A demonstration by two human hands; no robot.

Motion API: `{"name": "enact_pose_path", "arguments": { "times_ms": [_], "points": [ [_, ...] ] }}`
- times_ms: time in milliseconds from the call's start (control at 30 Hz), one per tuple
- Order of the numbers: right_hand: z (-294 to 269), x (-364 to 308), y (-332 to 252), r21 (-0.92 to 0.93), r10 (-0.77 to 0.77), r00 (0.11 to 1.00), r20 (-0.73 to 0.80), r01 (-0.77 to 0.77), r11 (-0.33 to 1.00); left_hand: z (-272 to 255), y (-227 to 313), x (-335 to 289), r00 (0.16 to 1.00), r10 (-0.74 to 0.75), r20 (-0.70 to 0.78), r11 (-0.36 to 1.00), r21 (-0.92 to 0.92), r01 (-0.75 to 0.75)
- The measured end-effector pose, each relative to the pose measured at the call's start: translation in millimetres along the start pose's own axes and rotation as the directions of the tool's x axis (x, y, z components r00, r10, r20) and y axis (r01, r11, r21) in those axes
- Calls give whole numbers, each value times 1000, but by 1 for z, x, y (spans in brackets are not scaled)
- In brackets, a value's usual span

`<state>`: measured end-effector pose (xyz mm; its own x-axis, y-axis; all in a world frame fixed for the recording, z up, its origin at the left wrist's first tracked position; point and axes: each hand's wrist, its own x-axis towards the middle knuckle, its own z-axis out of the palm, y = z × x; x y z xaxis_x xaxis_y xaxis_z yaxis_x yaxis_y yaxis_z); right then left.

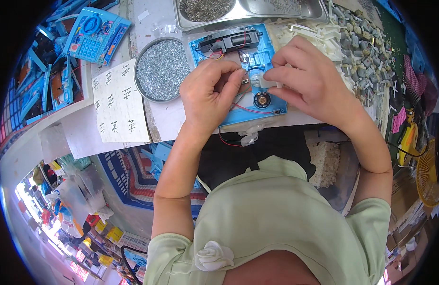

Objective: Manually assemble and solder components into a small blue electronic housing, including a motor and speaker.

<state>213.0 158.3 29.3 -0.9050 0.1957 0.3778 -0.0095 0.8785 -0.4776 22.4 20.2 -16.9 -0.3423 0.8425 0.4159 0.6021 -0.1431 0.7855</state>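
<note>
There's an opened blue plastic casing [264,50] on the worktop [166,116], right under both hands. Right hand [315,78] is curled, thumb and index nearly closed. Left hand [205,92] is bent in too, tips close together, can't tell if they're pinching anything. Round black speaker [262,99] sits in the casing, and a little whitish piece [267,82] is clamped in the right hand's fingers.

assembly workshop | round dish [158,101] of tiny metal pieces [158,69] | heaped grey components [364,45] | piled blue plastic parts [65,80]
</note>
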Motion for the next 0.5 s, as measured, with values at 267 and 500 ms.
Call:
{"name": "enact_pose_path", "arguments": {
  "times_ms": [267, 500],
  "points": [
    [9, -10, 12, 9, -6, 1000, 2, 6, 1000, 0, -1, -1, 1000, -6, 4, 1000, -10, 6],
    [20, -15, 24, 111, 10, 999, -46, -5, 994, 3, -6, -3, 1000, -28, 9, 998, -58, 28]
  ]
}}
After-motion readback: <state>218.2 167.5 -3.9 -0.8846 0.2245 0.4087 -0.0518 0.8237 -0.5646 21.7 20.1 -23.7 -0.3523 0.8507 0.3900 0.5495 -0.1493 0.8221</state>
